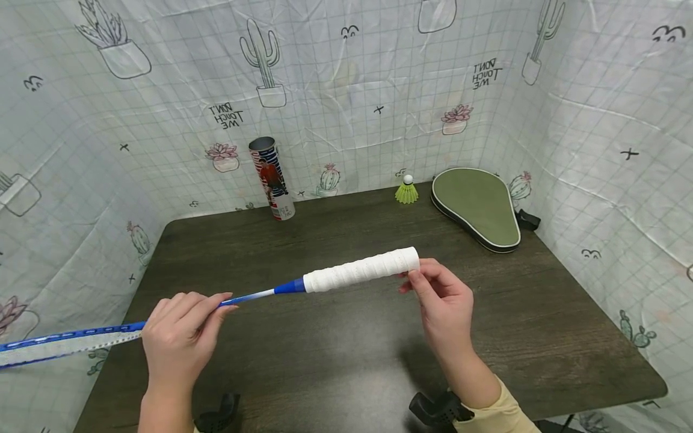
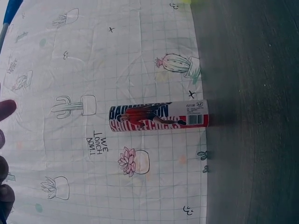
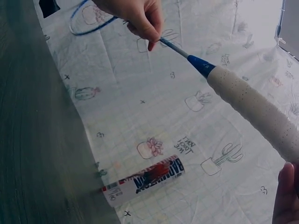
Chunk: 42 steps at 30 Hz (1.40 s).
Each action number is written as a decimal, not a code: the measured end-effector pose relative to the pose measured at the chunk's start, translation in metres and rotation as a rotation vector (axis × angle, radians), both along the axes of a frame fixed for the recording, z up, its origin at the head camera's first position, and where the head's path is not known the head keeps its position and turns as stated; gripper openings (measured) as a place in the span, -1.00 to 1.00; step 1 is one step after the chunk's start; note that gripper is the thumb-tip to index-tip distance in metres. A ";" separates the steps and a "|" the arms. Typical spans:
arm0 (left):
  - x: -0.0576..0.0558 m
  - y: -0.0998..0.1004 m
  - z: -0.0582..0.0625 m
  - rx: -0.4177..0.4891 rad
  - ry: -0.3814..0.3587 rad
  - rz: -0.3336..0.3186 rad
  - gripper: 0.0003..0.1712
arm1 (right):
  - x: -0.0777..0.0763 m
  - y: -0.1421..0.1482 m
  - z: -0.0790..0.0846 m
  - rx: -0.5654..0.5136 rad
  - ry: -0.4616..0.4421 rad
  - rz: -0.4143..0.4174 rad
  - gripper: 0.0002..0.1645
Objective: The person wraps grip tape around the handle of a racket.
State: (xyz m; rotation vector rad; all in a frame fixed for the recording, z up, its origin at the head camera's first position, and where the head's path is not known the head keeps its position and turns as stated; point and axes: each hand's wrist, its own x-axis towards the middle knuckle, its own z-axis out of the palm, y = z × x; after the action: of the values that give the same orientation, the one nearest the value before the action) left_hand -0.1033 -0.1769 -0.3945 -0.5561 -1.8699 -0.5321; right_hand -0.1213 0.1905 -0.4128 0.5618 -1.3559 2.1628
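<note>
A badminton racket with a white wrapped handle (image 1: 361, 270) and a blue cone is held up above the table, tilted slightly, its head running off the left edge of the head view. My left hand (image 1: 181, 331) grips the blue shaft near the racket head, thumb and fingers pinched round it. At the handle's butt end, my right hand (image 1: 444, 297) pinches with thumb and fingertips. In the right wrist view the handle (image 3: 252, 109) crosses the right side, with a right fingertip (image 3: 286, 175) against it. Only some dark left fingertips (image 2: 7, 109) show in the left wrist view.
A shuttlecock tube (image 1: 272, 179) stands at the table's back left. Toward the back right are a yellow-green shuttlecock (image 1: 406, 191) and a green paddle case (image 1: 476, 204). Patterned white cloth (image 1: 335, 90) walls in the dark wooden table (image 1: 335, 343).
</note>
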 end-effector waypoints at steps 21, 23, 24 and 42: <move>-0.001 -0.002 -0.002 -0.004 0.007 -0.020 -0.62 | -0.002 0.002 -0.003 0.045 -0.004 -0.027 -0.90; -0.001 -0.001 -0.002 -0.004 0.023 -0.013 -0.62 | -0.002 0.002 -0.003 0.048 -0.029 -0.052 -0.88; -0.001 -0.001 -0.002 -0.009 0.029 -0.017 -0.62 | -0.002 0.002 -0.004 0.052 -0.041 -0.062 -0.87; 0.002 -0.006 -0.002 -0.036 -0.063 -0.171 -0.66 | -0.003 0.004 -0.004 0.039 0.003 -0.064 -0.88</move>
State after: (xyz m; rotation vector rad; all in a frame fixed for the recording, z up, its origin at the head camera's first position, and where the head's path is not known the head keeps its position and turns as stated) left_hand -0.1010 -0.1830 -0.3966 -0.7350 -1.9051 -0.6361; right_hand -0.1245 0.1944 -0.4167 0.5292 -1.3986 2.0882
